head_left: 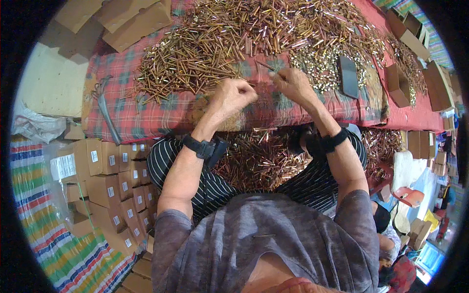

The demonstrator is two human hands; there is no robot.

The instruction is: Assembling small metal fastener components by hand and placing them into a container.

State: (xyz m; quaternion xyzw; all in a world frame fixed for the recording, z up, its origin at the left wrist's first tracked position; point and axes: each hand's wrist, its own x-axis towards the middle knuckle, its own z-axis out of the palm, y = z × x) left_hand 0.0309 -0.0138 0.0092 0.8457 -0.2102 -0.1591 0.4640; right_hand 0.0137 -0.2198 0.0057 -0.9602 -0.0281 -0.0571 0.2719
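Both hands are over the near part of a table covered with a red and green plaid cloth (141, 122). My right hand (294, 84) is closed in a pinch on a thin copper-coloured tube (264, 64), which sticks out up and to the left. My left hand (232, 96) is curled, thumb and fingers together; whatever is in them is too small to make out. Just beyond the hands spreads a large heap of similar copper-coloured tubes (188, 63). A pile of small shiny silver and gold pieces (312, 68) lies right of my right hand.
A dark phone (348, 77) rests on the small shiny pieces. A long grey tool (107, 115) lies at the table's left. More tubes (259, 161) fill the space between my knees. Cardboard boxes (105, 190) stack at left; an open box (398, 85) stands at right. Another person (388, 241) is at lower right.
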